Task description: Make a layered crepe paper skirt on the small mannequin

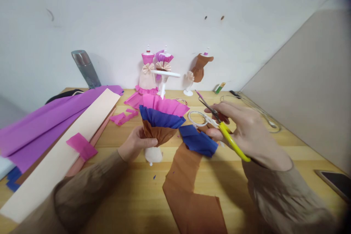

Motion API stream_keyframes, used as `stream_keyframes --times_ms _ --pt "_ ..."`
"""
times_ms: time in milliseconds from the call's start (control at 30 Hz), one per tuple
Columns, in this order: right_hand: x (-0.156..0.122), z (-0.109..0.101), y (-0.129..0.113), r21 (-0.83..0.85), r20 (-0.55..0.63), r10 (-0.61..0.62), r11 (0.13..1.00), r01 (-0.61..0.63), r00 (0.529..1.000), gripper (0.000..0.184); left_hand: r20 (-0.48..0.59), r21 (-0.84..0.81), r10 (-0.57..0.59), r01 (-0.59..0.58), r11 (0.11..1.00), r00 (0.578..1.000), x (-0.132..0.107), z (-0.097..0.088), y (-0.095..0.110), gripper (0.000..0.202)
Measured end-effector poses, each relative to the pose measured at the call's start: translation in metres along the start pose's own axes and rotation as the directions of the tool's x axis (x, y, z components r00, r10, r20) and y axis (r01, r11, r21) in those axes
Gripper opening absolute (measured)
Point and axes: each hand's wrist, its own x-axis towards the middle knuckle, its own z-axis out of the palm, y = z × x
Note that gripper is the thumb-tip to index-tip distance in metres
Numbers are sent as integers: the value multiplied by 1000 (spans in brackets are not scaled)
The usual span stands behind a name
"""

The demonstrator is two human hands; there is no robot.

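Observation:
My left hand (135, 144) is closed round a small dress form (154, 154) turned upside down, its white bust low and its round white base (166, 74) on top. A layered crepe paper skirt flares upward from it, with brown (160, 133), blue (161, 118) and pink (166, 106) layers. In my right hand (241, 124) are scissors (231, 141) with yellow handles, held to the right of the skirt and apart from it. Their blades point up and left. Under the hands lie a blue crepe paper piece (200, 140) and a brown crepe paper strip (189, 179).
Dressed dress forms (148, 71) stand along the wall, one in brown paper (201, 67). At left lie purple crepe paper (55, 120), a cream strip (63, 150) and a leaning bottle (86, 69). Tape (197, 118), a glue stick (220, 87), a cable (270, 120) and a phone (334, 182) lie rightward.

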Motion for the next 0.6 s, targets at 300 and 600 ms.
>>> stream_keyframes --times_ms 300,600 --pt "0 4 4 23 -85 113 994 -111 990 47 86 -86 -99 106 991 991 -5 -4 6 47" --pt "1 10 5 -8 -22 69 998 -69 997 43 180 -96 -97 116 989 979 -8 -9 7 46"
